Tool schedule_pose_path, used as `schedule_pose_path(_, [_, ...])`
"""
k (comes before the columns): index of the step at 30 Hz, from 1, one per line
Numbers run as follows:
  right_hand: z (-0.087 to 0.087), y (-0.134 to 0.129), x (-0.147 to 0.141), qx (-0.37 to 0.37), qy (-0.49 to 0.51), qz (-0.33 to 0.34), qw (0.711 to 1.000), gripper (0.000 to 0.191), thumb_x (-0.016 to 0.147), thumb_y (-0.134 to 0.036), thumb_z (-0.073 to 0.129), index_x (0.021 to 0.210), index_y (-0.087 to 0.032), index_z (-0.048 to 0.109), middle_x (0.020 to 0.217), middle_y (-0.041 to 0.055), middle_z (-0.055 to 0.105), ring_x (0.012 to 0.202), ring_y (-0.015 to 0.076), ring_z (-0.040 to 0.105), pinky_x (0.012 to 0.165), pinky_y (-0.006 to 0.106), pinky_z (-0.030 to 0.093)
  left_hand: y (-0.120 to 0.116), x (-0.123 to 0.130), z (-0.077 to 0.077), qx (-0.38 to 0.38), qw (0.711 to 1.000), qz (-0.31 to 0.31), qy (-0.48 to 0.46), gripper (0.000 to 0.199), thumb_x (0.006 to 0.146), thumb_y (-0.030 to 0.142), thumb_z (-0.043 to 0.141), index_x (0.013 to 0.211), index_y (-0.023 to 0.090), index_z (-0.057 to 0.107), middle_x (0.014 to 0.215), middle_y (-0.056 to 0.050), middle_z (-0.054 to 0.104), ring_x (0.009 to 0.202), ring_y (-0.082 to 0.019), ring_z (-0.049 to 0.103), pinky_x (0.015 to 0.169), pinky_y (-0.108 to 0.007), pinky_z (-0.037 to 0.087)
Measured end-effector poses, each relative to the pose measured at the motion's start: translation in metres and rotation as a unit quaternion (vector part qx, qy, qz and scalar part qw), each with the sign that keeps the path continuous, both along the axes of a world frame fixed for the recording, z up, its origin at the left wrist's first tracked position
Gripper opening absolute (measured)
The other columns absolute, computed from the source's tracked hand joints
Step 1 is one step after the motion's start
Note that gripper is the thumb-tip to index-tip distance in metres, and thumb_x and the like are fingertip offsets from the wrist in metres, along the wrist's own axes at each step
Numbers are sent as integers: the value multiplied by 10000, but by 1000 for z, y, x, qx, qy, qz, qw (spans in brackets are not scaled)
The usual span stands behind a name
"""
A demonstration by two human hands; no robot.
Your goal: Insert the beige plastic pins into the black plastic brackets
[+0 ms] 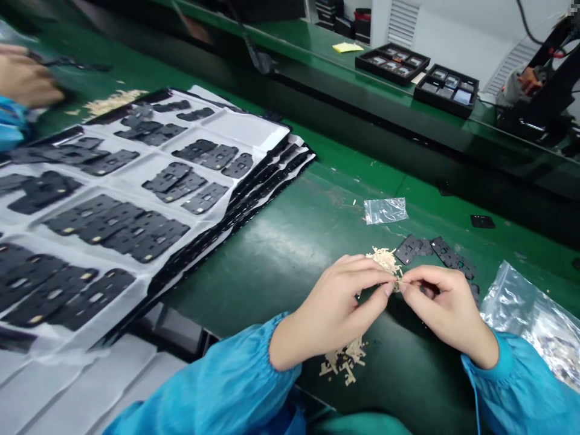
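My left hand [342, 302] and my right hand [446, 305] meet fingertip to fingertip over the green table. Both are closed in a pinch, with a small beige piece [399, 282] between them; its shape is mostly hidden by the fingers. Just behind the fingertips lies a pile of beige scraps [384, 258]. More loose beige scraps [347, 360] are scattered below my left wrist. Flat black plastic parts [446, 252] with cut-outs lie behind my right hand, partly covered by it.
Stacked trays with white liners [235, 130] hold many black plates [156, 235] at left. A co-worker's blurred hand [27, 78] is at far left. A small clear bag [386, 211] lies behind my hands, a larger plastic bag [539, 320] at right. Black boxes [446, 90] stand on the back shelf.
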State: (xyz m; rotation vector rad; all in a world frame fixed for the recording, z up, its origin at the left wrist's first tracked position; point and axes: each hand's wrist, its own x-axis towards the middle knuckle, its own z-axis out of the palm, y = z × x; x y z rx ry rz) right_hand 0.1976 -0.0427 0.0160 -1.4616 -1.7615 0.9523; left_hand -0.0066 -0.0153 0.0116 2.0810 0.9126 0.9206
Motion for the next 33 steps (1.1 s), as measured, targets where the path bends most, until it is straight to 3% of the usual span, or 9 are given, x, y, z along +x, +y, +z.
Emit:
schedule_pose_path(7, [7,1,2,47,-52,28,997,153,852,-166,609,752,-219,712,650,-11,648,606,143,588,631,275,460,13,5,3,29,998,-36,46,168,963,185,594,873,213,734,862,5,777,810,-177,683,737,-347,436])
schedule_pose_path(13, [9,3,3,34,-68,28,997,152,831,-150,610,741,-224,707,661,-16,669,617,147,603,639,282,458,16,7,0,71,994,-44,67,198,949,153,565,820,208,706,792,6,748,757,-167,652,708,-339,411])
schedule_pose_path(18, [7,5,4,14,-62,22,998,161,846,-165,606,747,-225,716,665,-17,678,617,149,611,627,281,455,16,8,-7,69,996,-38,45,151,956,170,595,883,204,723,851,1,763,790,-172,666,739,-345,444])
schedule_pose_path(24, [5,5,5,22,-92,37,995,180,883,-188,610,769,-229,743,688,-5,716,630,158,635,645,293,458,17,8,-11,136,987,-29,85,191,981,187,580,862,205,729,825,-6,756,759,-170,652,692,-351,421])
schedule_pose_path(33, [4,6,5,-22,-43,27,998,152,851,-169,627,765,-218,742,631,-25,663,583,135,585,599,269,441,18,7,-13,96,994,-37,39,156,948,131,591,869,183,714,820,-9,754,749,-169,650,712,-338,468])
